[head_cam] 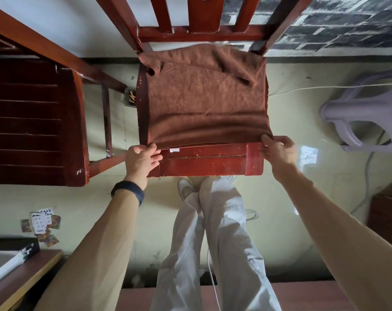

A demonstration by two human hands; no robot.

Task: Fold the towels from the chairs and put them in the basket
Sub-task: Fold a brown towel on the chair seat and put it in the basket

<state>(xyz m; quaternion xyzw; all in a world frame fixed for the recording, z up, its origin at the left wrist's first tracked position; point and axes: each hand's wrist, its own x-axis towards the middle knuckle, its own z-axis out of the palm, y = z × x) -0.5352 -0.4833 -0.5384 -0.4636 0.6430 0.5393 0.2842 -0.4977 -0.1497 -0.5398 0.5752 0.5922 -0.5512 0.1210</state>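
Here, left hand (142, 159) and right hand (278, 150) pinch the towel (204, 97) at near corners.

Lilac plastic stool (345, 107), scattered playing cards (41, 222)

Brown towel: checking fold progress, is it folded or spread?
The towel lies across the chair seat, apparently doubled: a lower layer with a white tag shows under its near edge.

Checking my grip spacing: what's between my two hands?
Head view: the near edge of the towel runs from left hand to right hand, a white label peeking out below it, over bare chair seat.
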